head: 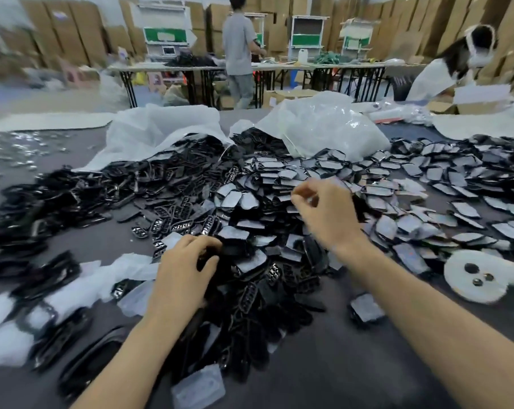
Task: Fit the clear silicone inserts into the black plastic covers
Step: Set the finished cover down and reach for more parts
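The left hand (187, 262) curls round a black cover (229, 250); the right hand (323, 214), apart from it, pinches its fingertips (on something or nothing, I cannot tell). One clear insert (198, 388) lies by the near edge of the desk (353, 364). If fumbled, it could vanish into the pile (249, 202).

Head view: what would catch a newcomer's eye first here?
A huge heap of black plastic covers sprawls across the grey table, spilling from two white sacks at the back. In front, the left hand grips a black cover from the pile, while the right hand hovers above it, fingers curled.
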